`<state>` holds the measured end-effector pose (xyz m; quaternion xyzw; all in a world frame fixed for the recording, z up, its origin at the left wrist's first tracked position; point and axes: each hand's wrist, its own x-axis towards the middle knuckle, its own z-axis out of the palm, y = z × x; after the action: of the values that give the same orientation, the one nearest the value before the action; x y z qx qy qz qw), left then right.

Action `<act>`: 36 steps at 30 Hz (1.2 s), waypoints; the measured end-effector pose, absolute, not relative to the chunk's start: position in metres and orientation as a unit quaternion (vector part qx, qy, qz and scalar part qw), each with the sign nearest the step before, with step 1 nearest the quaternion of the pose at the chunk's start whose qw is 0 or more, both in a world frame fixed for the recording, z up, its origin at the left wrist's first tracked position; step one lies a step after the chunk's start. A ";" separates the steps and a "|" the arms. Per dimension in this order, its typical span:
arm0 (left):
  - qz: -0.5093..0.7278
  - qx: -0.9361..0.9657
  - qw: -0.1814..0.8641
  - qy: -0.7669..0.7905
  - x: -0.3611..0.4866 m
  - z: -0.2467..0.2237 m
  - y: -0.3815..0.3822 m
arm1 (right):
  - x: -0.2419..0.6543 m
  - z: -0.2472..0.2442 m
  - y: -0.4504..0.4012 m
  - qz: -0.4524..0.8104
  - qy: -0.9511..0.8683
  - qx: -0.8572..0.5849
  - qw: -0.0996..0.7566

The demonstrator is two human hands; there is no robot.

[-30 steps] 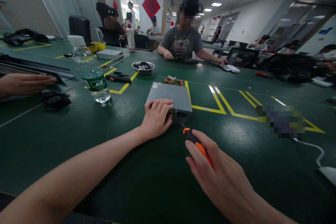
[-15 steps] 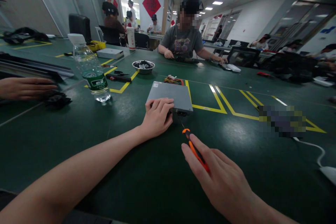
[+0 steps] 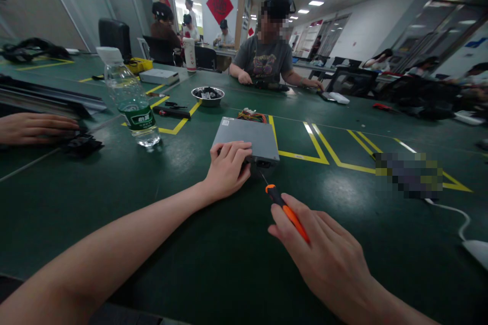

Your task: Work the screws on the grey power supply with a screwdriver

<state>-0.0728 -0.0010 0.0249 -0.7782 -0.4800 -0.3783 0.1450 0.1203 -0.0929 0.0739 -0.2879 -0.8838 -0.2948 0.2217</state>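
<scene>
A grey metal box (image 3: 247, 134) with a white label lies on the green table, with a bundle of coloured wires (image 3: 251, 116) behind it. My left hand (image 3: 229, 170) grips its near left edge, fingers over the top and thumb at the near side. My right hand (image 3: 324, 244) is closed around the orange and black handle of a screwdriver (image 3: 275, 194). The thin shaft points up and left toward the near face of the box, by a dark socket. Whether the tip touches the box cannot be made out.
Left of the box stands a water bottle (image 3: 138, 117); a steel bowl (image 3: 208, 95) and black tools (image 3: 171, 111) lie behind. Another person's hand (image 3: 36, 128) rests at the left edge. A person (image 3: 265, 56) sits opposite. A blurred phone-like object (image 3: 409, 175) lies right.
My right hand and the screwdriver have shifted slightly to the right, and the fingers sit differently on the handle. My left hand still holds the box.
</scene>
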 end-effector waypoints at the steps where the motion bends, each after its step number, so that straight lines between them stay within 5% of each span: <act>1: -0.379 -0.778 0.145 -0.480 -0.073 0.025 -0.001 | 0.120 0.074 -0.093 -0.288 -0.887 -0.290 0.216; 36: -0.382 -0.776 0.152 -0.478 -0.071 0.023 0.001 | 0.120 0.071 -0.092 -0.217 -0.918 -0.261 0.204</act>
<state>-0.0706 0.0011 0.0234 -0.7759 -0.4782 -0.3824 0.1521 0.1200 -0.0922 0.0706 -0.2609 -0.9183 -0.2173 0.2035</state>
